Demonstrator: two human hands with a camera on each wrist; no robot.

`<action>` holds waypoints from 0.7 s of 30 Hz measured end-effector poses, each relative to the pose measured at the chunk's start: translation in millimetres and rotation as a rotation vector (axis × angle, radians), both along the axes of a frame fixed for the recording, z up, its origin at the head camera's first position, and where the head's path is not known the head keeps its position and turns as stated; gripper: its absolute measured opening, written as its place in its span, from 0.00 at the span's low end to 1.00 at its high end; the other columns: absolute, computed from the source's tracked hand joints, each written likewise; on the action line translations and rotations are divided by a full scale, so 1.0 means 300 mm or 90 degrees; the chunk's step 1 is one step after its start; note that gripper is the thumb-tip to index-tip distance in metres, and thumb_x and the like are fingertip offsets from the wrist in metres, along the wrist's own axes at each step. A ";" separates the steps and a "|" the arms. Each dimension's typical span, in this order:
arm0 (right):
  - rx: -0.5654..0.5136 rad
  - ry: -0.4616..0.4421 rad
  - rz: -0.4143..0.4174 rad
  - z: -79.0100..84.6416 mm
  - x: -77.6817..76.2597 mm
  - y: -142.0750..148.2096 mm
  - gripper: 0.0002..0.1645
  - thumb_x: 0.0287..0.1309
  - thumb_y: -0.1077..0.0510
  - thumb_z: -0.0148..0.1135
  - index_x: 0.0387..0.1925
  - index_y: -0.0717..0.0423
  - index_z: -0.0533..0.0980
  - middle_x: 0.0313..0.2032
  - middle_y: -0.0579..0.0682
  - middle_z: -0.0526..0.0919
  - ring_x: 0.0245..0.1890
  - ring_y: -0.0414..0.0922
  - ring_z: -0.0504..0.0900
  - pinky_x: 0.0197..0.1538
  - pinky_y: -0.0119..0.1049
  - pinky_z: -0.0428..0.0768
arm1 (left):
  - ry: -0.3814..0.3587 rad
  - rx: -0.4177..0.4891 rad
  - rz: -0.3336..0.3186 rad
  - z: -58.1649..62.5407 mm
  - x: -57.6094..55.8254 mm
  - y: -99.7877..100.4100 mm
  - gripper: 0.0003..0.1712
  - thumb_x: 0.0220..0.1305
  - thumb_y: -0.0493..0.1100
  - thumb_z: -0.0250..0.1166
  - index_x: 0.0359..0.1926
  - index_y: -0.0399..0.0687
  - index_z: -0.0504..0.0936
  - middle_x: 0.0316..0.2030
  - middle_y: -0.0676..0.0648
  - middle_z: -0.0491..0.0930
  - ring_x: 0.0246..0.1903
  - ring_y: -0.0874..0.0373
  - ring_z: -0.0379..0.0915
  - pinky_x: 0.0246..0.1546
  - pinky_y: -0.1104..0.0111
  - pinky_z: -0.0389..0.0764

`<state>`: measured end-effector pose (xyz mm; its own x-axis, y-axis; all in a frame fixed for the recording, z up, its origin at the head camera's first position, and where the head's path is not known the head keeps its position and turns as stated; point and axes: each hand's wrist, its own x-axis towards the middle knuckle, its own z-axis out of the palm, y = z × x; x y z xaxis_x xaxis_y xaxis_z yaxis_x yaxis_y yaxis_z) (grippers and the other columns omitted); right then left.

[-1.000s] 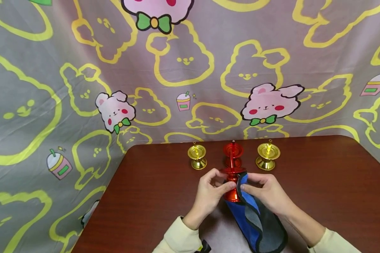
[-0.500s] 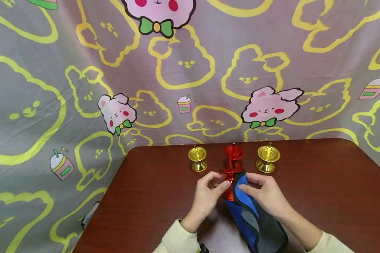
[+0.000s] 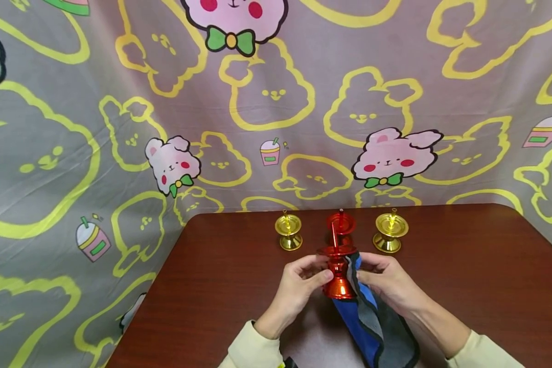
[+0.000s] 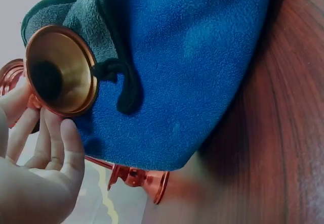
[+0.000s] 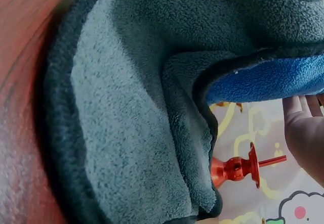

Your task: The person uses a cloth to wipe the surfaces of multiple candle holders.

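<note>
Above the table, my left hand grips a shiny red candle holder by the stem, between thumb and fingers. Its hollow base faces the camera in the left wrist view, gold-toned inside. My right hand pinches a blue and grey cloth with black edging against the right side of the stem. The rest of that cloth hangs down in folds toward the table. Much of the right hand is hidden behind the cloth in the right wrist view.
Along the back of the table stand a gold candle holder at left, a second red one in the middle and another gold one at right. A patterned curtain hangs behind the table.
The cloth's top edge has shifted right and folded back, baring more of the stem and base than half a second ago. Both hands keep hold, and the left thumb sits slightly lower.
</note>
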<state>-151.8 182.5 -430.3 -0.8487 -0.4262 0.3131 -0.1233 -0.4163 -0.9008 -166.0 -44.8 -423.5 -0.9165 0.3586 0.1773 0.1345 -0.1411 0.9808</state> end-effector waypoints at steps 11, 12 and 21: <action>0.045 0.051 -0.062 0.015 0.001 -0.017 0.24 0.64 0.76 0.55 0.54 0.53 0.82 0.47 0.49 0.86 0.44 0.41 0.84 0.46 0.36 0.83 | 0.031 -0.025 -0.003 0.015 -0.007 -0.002 0.16 0.62 0.31 0.70 0.51 0.32 0.82 0.43 0.36 0.84 0.40 0.60 0.80 0.43 0.70 0.80; 0.052 0.057 -0.075 0.015 0.002 -0.017 0.24 0.63 0.76 0.56 0.54 0.54 0.82 0.47 0.49 0.86 0.44 0.41 0.84 0.46 0.35 0.83 | 0.033 -0.026 -0.003 0.017 -0.008 -0.002 0.16 0.62 0.31 0.70 0.51 0.32 0.82 0.43 0.35 0.84 0.40 0.60 0.80 0.43 0.70 0.80; 0.245 0.094 -0.218 0.037 0.012 -0.028 0.21 0.59 0.70 0.67 0.54 0.72 0.78 0.48 0.52 0.87 0.45 0.44 0.85 0.45 0.36 0.83 | 0.070 -0.058 0.016 0.018 -0.017 0.002 0.14 0.60 0.31 0.71 0.47 0.33 0.84 0.40 0.34 0.85 0.36 0.61 0.81 0.38 0.71 0.80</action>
<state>-148.3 174.2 -419.1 -0.9181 -0.2398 0.3155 -0.3313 0.0272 -0.9431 -171.0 -44.1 -418.0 -0.9027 0.3544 0.2441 0.2436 -0.0469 0.9687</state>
